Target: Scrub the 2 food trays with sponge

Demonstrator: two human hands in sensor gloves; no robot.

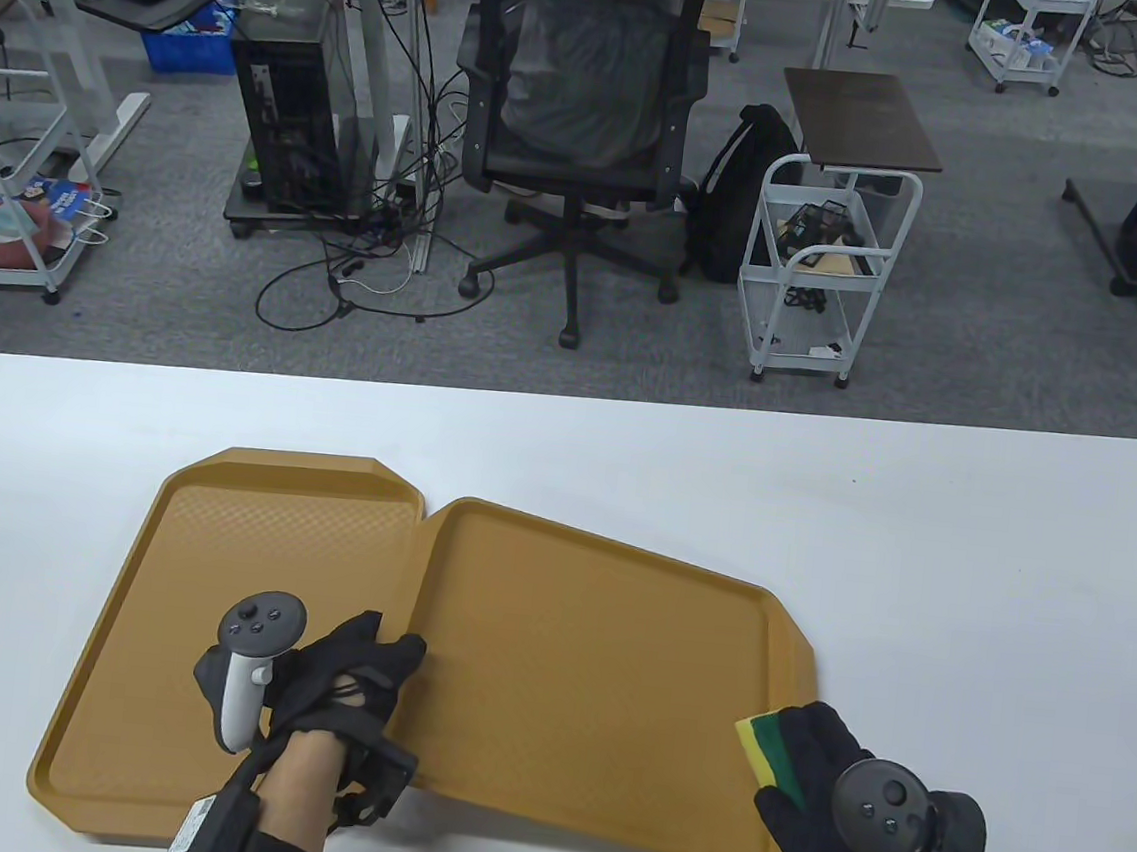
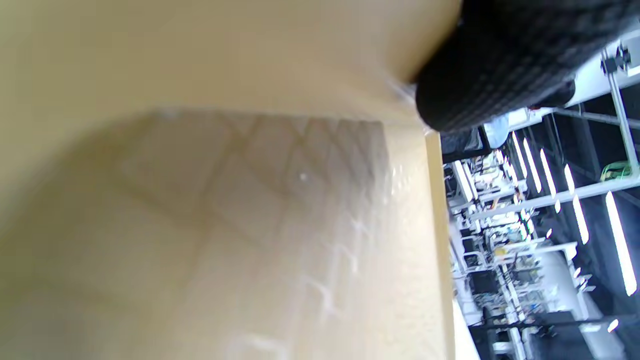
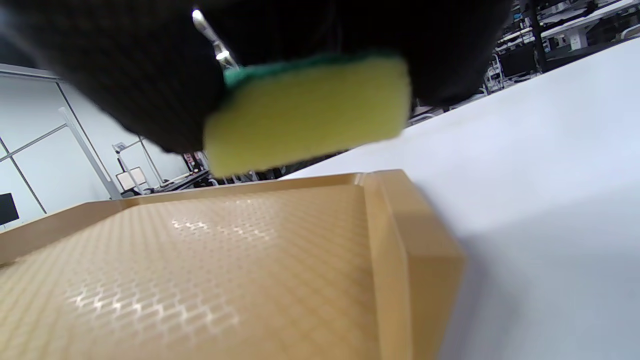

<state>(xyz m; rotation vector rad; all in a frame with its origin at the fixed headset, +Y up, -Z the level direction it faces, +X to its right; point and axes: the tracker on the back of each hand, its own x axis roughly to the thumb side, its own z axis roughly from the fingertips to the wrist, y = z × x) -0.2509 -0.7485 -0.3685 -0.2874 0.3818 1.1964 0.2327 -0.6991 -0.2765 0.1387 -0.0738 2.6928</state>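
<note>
Tan plastic trays: two lie on the white desk (image 1: 919,540), the right tray (image 1: 595,670) overlapping the left tray (image 1: 211,593) along their shared edge.
Right tray: it sits skewed, its left rim riding on top of the left tray's right rim.
Left tray: flat on the desk, to the left of the right tray and partly under it.
Left hand (image 1: 343,686): its grip is on the right tray's left rim, black-gloved fingers (image 2: 500,65) curled over that edge; a grey tracker (image 1: 249,662) is strapped to its back.
Sponge (image 1: 773,752): yellow with a green scouring layer, at the right tray's near right corner, just above the rim in the right wrist view.
Right hand (image 1: 876,827): its grip holds the sponge, fingers wrapped round it, yellow face turned down toward the right tray.
Beyond the desk, behind the right tray: a black office chair (image 1: 581,136) on grey carpet.
</note>
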